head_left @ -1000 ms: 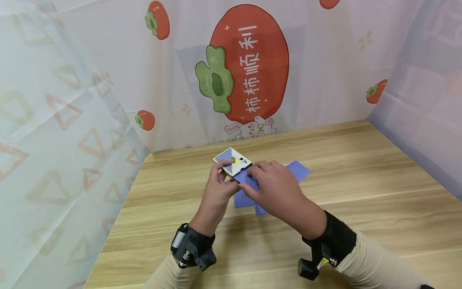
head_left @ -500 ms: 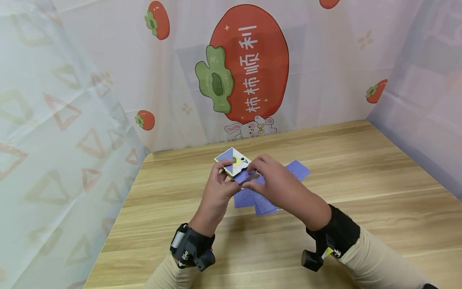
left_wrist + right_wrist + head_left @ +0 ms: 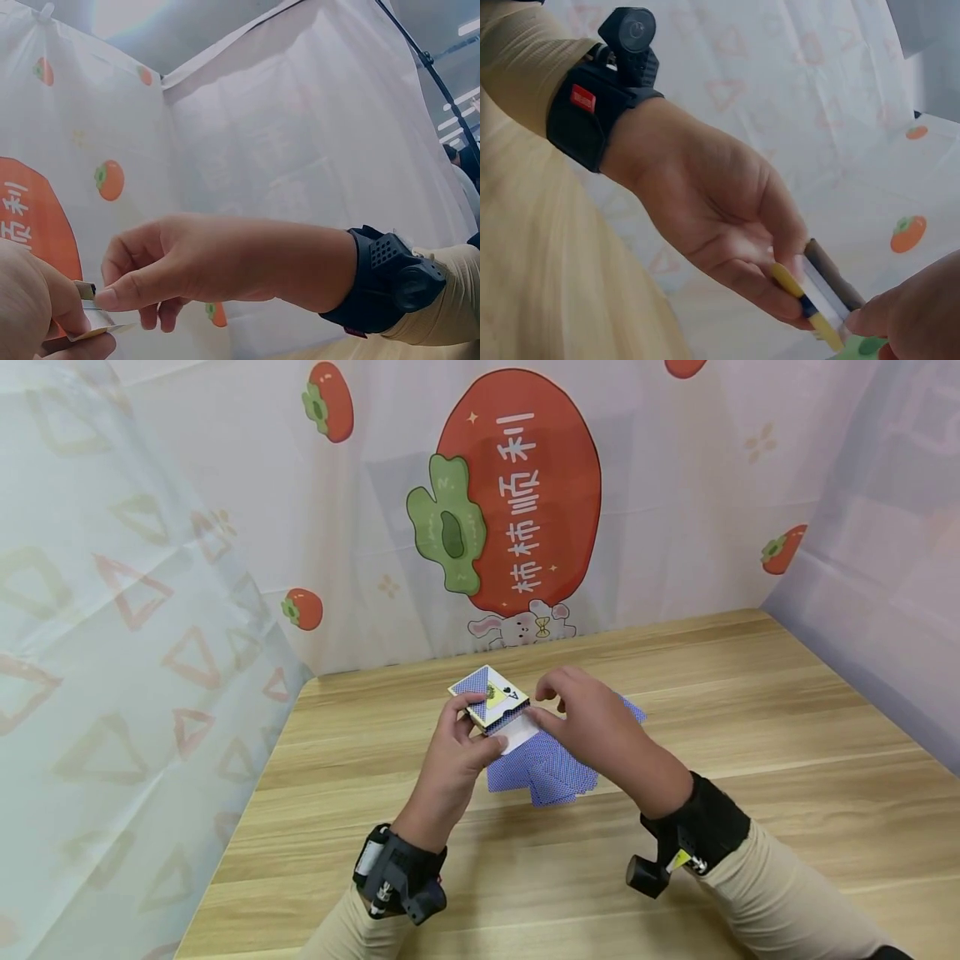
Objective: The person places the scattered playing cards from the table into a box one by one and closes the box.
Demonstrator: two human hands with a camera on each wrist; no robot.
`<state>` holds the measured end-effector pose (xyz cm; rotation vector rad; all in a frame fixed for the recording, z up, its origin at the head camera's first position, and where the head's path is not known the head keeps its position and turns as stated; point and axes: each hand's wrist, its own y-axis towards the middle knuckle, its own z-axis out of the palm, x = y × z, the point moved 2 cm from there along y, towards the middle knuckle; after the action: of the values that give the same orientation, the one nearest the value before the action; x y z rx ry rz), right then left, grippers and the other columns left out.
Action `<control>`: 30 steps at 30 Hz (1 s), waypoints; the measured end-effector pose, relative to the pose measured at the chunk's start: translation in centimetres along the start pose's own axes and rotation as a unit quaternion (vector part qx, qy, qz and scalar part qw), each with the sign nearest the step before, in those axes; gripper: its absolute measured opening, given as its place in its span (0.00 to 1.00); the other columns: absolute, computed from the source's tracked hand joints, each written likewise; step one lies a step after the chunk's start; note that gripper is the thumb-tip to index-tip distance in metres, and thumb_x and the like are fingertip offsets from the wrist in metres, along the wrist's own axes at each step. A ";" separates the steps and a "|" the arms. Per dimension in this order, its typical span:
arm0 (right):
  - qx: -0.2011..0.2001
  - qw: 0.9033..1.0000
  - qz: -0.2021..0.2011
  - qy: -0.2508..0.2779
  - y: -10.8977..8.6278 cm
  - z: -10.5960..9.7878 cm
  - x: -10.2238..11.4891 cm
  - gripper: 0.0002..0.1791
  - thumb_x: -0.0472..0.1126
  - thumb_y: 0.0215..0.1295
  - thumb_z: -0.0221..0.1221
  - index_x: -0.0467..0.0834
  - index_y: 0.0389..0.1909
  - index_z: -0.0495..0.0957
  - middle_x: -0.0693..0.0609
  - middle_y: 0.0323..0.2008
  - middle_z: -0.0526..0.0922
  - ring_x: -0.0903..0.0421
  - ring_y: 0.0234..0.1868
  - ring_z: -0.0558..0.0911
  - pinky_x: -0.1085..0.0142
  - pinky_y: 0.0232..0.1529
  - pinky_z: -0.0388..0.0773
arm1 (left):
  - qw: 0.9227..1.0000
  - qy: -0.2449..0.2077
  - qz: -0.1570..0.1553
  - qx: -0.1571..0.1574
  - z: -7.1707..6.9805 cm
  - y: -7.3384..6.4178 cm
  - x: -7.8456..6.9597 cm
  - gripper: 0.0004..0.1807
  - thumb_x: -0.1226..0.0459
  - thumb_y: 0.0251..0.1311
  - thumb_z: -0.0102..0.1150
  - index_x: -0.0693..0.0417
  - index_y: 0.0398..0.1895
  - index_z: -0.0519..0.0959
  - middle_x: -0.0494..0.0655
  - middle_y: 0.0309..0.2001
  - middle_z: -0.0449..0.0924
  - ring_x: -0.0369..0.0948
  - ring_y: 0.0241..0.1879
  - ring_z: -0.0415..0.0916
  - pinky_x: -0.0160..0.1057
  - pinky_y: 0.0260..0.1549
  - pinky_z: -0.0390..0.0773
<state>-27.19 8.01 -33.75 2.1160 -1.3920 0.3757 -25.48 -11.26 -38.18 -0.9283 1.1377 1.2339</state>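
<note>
Box between hands near cards

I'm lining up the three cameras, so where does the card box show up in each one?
Head: card box just below the picture's centre, in the left hand.
Left wrist: card box at the bottom left, mostly hidden, with only a little showing.
Right wrist: card box at the lower right, seen from an edge.
Shared landmark: the right hand, beside the box in all three.
</note>
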 end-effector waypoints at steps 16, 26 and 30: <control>0.077 0.991 0.110 -0.022 2.4 -4.0 -8.5 0.22 0.47 0.72 0.60 0.36 0.58 0.76 0.36 0.57 0.78 0.38 0.55 0.77 0.43 0.54 0.75 | 1.000 -0.015 0.003 -0.020 -0.6 0.1 -0.6 0.37 0.82 0.57 0.54 0.52 0.68 0.58 0.60 0.69 0.63 0.53 0.60 0.72 0.39 0.47 0.80; 0.128 0.984 0.119 -0.045 3.1 -2.8 -13.6 0.28 0.44 0.68 0.62 0.29 0.61 0.72 0.27 0.59 0.75 0.32 0.59 0.75 0.40 0.57 0.73 | 1.000 -0.012 -0.004 -0.023 -0.8 0.2 -0.6 0.38 0.82 0.57 0.54 0.51 0.69 0.58 0.59 0.70 0.62 0.54 0.62 0.71 0.40 0.49 0.80; 0.151 0.978 0.133 -0.057 3.0 -2.2 -15.5 0.29 0.42 0.67 0.63 0.29 0.62 0.70 0.25 0.60 0.74 0.32 0.58 0.76 0.40 0.56 0.73 | 1.000 -0.012 -0.004 -0.022 -0.8 0.2 -0.6 0.38 0.82 0.57 0.54 0.51 0.69 0.58 0.58 0.71 0.62 0.54 0.62 0.71 0.40 0.49 0.79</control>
<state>-36.16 20.01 -39.11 2.2194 -1.7911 0.6134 -25.75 -12.15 -37.72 -0.9480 1.0912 1.2638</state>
